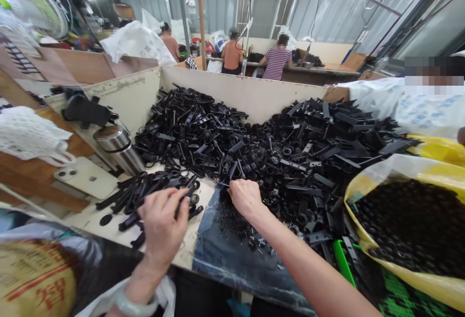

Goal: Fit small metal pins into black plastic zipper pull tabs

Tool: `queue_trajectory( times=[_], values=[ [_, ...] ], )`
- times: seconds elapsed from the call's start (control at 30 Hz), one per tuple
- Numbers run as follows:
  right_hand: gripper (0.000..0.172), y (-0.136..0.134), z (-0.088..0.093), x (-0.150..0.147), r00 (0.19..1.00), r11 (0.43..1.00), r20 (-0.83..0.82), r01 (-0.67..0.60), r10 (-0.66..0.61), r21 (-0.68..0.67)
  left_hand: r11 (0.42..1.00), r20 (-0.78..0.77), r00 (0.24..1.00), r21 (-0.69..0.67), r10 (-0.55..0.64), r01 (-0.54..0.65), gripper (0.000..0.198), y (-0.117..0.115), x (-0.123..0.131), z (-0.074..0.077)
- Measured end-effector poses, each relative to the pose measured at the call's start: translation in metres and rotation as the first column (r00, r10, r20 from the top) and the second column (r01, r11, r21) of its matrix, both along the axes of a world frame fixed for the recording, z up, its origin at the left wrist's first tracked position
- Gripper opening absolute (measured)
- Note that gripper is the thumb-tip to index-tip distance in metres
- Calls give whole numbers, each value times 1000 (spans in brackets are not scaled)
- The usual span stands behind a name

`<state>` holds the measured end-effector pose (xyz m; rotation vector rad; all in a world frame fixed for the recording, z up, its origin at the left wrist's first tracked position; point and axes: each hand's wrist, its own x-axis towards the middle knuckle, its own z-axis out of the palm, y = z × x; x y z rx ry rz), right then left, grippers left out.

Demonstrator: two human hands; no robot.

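My left hand [163, 220] is curled over the white tabletop with a bracelet at the wrist. Its thumb and fingers close on a black plastic part [188, 193], mostly hidden by the fingers. My right hand [245, 198] is bunched over the front of the black parts; the fingertips are turned away, so what they pinch is hidden. Under it, small dark screws [227, 218] are heaped on a dark sheet [221, 259], with a few silver pins [259, 245] nearer the front. Left of my left hand lies a low pile of long black parts [134, 193].
Large heaps of black clip-like pieces [196, 128] and flat black pieces [337, 123] fill the back. A steel flask [121, 150] and a phone [87, 177] stand left. At right are a yellow bag [410, 220] of black rings and a green basket [341, 259]. Several people sit beyond.
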<state>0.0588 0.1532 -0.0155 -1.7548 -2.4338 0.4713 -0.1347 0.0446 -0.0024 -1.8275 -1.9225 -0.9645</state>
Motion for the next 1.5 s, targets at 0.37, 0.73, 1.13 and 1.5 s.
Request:
queue_trajectory(
  times=[0.37,0.73,1.13,1.5],
  values=[
    [19,-20,1,81,857,927,-513,224,-40,301,910,446,868,-228,-220,347,20,1,58,-27],
    [28,-90,-19,138,882,906,-468,154,54,395,911,348,935,-361,-65,198,17,75,71,-20],
    [40,-128,-23,156,945,953,-322,150,-60,262,905,412,906,-342,-96,251,23,84,75,-14],
    [31,-133,18,106,534,866,-779,-158,-328,-474,558,365,645,-322,-672,764,37,-51,53,-7]
  ],
)
